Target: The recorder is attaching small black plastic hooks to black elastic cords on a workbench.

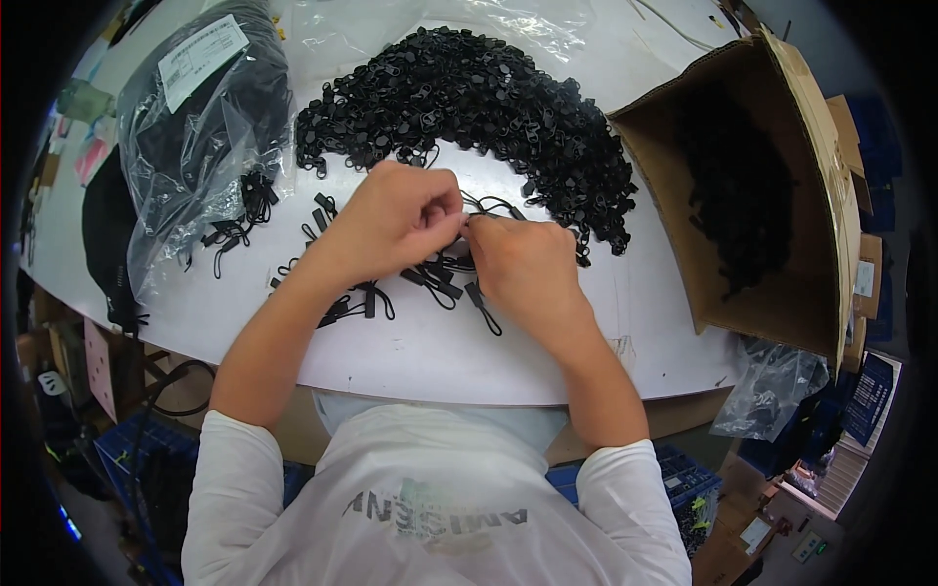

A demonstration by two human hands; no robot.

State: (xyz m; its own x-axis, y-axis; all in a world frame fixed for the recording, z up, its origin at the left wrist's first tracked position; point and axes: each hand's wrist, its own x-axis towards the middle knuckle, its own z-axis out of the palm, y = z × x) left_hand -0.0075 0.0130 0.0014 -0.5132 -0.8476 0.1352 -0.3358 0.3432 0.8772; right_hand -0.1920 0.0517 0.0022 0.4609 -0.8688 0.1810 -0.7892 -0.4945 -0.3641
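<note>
The left hand (403,220) and right hand (528,266) meet, fingers pinched together; I can't tell on what. A black cord pull (475,296) lies on the desk (420,361) nearer the right hand, just below it, slanting down rightward.

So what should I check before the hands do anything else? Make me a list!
1. Left hand and right hand close together: ok, they meet above the white table.
2. What they pinch: cannot tell, the hands hide it.
3. Pile of small black parts nearby: ok, heaped just beyond the hands.
4. Black looped cords neatly lined up: not ok, they're scattered.
5. Cardboard box open: ok, dark pieces show inside.
</note>
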